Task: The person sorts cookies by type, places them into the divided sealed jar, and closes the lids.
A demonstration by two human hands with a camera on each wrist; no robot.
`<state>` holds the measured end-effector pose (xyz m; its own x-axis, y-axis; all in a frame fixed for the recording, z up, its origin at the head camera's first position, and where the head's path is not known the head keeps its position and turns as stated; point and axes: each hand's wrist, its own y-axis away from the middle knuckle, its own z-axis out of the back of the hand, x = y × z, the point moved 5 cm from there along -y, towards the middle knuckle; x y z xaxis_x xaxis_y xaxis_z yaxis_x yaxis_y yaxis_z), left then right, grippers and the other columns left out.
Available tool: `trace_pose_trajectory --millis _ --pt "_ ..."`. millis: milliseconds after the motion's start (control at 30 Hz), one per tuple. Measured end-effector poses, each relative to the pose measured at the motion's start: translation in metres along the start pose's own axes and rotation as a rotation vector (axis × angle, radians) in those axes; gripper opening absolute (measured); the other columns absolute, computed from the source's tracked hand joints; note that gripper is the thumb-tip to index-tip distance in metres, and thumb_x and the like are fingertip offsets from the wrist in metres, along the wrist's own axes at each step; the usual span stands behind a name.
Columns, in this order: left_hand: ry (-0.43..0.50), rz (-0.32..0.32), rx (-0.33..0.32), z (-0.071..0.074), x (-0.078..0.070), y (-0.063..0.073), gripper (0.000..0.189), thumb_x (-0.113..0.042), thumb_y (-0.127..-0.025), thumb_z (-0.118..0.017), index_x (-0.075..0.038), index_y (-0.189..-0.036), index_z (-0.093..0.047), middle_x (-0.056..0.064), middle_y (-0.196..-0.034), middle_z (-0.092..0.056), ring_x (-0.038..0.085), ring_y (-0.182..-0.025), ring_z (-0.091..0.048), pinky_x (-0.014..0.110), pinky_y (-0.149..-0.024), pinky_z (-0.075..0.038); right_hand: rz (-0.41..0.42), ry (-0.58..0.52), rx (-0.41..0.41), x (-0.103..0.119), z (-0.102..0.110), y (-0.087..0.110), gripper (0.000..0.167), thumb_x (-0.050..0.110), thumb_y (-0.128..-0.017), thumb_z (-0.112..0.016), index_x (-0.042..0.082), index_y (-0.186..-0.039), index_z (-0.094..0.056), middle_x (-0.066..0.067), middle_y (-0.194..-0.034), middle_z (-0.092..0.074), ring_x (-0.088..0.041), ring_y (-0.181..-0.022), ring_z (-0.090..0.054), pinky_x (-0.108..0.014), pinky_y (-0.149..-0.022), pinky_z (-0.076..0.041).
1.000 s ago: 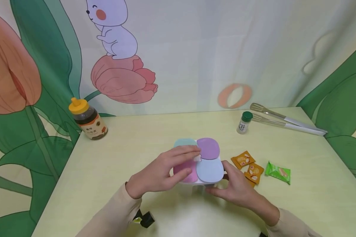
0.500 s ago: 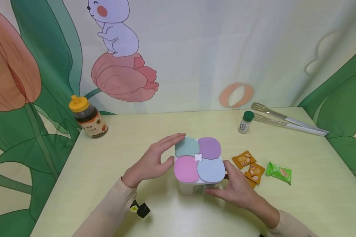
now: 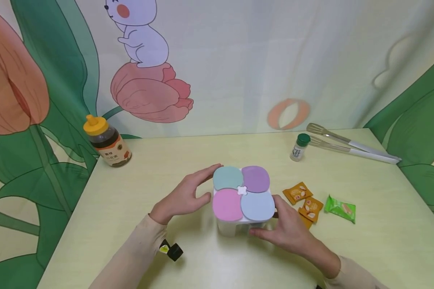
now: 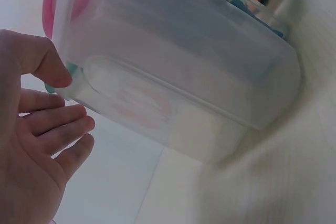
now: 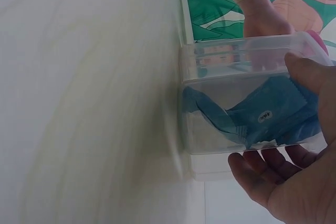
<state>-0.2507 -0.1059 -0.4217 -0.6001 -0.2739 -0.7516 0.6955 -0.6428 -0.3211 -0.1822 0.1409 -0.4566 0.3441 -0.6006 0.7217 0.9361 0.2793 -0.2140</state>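
A clear plastic storage box [image 3: 227, 228] stands upright on the table. Four flap lids cover its top: teal [image 3: 228, 178], purple [image 3: 256, 179], pink [image 3: 227, 205] and light blue [image 3: 258, 206], all lying flat round a small white centre piece. On the right, my right hand [image 3: 289, 222] grips the box, thumb in front and fingers behind. The right wrist view shows blue packets [image 5: 270, 111] inside. My left hand [image 3: 188, 196] is at the left side, fingers extended loosely along the back corner and thumb [image 4: 55, 72] by the upper edge.
Orange snack packets [image 3: 297, 193] and a green one [image 3: 340, 208] lie right of the box. Behind them are a green-capped shaker [image 3: 299, 147] and metal tongs [image 3: 354, 146]. A yellow-capped honey bottle [image 3: 108, 142] stands at the far left, before the printed curtain [image 3: 224, 80].
My left hand has moved left off the lid top to the box's left side, uncovering the teal and pink lids. The right hand keeps its grip.
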Motion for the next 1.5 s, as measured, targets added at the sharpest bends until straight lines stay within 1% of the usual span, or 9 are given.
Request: trace_pose_trajectory --millis 167,300,367,567,733,967,1033,1267,1500 --pt "0.024 0.021 0.019 -0.005 0.009 -0.003 0.067 -0.006 -0.088 -0.057 -0.013 -0.151 -0.034 0.000 -0.146 -0.048 0.018 -0.136 -0.045 0.034 -0.113 -0.038 0.004 0.012 -0.019 0.001 0.001 0.000 0.083 0.035 -0.061 -0.092 0.009 -0.127 -0.048 0.000 -0.117 -0.062 -0.018 -0.104 -0.064 -0.030 -0.078 -0.059" --pt "0.056 0.024 0.049 -0.010 0.014 -0.005 0.065 -0.016 -0.091 -0.063 -0.021 -0.150 -0.036 -0.005 -0.145 -0.049 0.014 -0.137 -0.044 0.032 -0.114 -0.036 -0.003 0.022 -0.024 0.002 0.000 0.000 0.083 0.035 -0.060 -0.093 0.010 -0.126 -0.049 0.000 -0.116 -0.063 -0.017 -0.103 -0.064 -0.029 -0.078 -0.059" --pt "0.059 0.035 0.057 -0.012 0.016 -0.005 0.066 -0.021 -0.090 -0.066 -0.022 -0.149 -0.036 -0.006 -0.145 -0.048 0.013 -0.137 -0.043 0.032 -0.114 -0.036 -0.009 0.025 -0.024 0.002 0.000 0.000 0.082 0.035 -0.060 -0.093 0.010 -0.125 -0.049 0.001 -0.115 -0.063 -0.017 -0.103 -0.064 -0.028 -0.078 -0.058" --pt "0.070 0.058 0.062 -0.015 0.018 -0.004 0.069 -0.025 -0.089 -0.069 -0.021 -0.149 -0.037 -0.005 -0.146 -0.048 0.014 -0.137 -0.043 0.034 -0.114 -0.036 -0.025 0.025 -0.020 0.001 -0.001 0.000 0.081 0.034 -0.060 -0.093 0.010 -0.125 -0.050 0.000 -0.115 -0.064 -0.017 -0.102 -0.064 -0.030 -0.078 -0.059" --pt "0.107 0.089 0.082 -0.019 0.020 -0.005 0.062 -0.023 -0.089 -0.069 -0.022 -0.146 -0.042 -0.007 -0.143 -0.051 0.012 -0.136 -0.045 0.033 -0.113 -0.037 -0.024 0.013 -0.007 0.001 -0.001 -0.001 0.080 0.034 -0.060 -0.093 0.010 -0.123 -0.050 0.000 -0.114 -0.064 -0.017 -0.102 -0.065 -0.026 -0.078 -0.058" --pt "0.143 0.121 0.095 -0.020 0.023 -0.004 0.054 -0.018 -0.091 -0.066 -0.012 -0.141 -0.047 0.000 -0.137 -0.057 0.015 -0.131 -0.051 0.032 -0.110 -0.041 -0.026 -0.005 0.007 0.000 -0.001 -0.003 0.075 0.038 -0.061 -0.092 0.012 -0.120 -0.053 0.002 -0.111 -0.065 -0.015 -0.098 -0.066 -0.023 -0.077 -0.057" --pt "0.146 0.124 0.095 -0.020 0.024 -0.003 0.054 -0.018 -0.091 -0.066 -0.012 -0.140 -0.047 0.000 -0.137 -0.058 0.016 -0.130 -0.052 0.033 -0.109 -0.042 -0.026 -0.006 0.012 0.000 -0.001 -0.003 0.075 0.038 -0.062 -0.091 0.012 -0.121 -0.054 0.003 -0.111 -0.065 -0.014 -0.098 -0.065 -0.023 -0.077 -0.057" --pt "0.173 0.147 0.098 -0.022 0.028 0.000 0.051 -0.017 -0.091 -0.067 -0.011 -0.138 -0.049 0.001 -0.133 -0.060 0.016 -0.126 -0.055 0.031 -0.107 -0.044 0.004 -0.021 0.022 -0.001 -0.002 -0.002 0.077 0.045 -0.064 -0.089 0.014 -0.125 -0.054 0.004 -0.113 -0.063 -0.013 -0.100 -0.063 -0.022 -0.077 -0.057" --pt "0.183 0.150 0.091 -0.023 0.026 0.000 0.051 -0.015 -0.091 -0.068 -0.008 -0.137 -0.049 0.005 -0.132 -0.061 0.020 -0.126 -0.056 0.033 -0.107 -0.044 0.030 -0.030 0.009 -0.002 0.002 -0.002 0.072 0.040 -0.064 -0.090 0.014 -0.121 -0.055 0.004 -0.112 -0.064 -0.013 -0.100 -0.063 -0.022 -0.076 -0.057"
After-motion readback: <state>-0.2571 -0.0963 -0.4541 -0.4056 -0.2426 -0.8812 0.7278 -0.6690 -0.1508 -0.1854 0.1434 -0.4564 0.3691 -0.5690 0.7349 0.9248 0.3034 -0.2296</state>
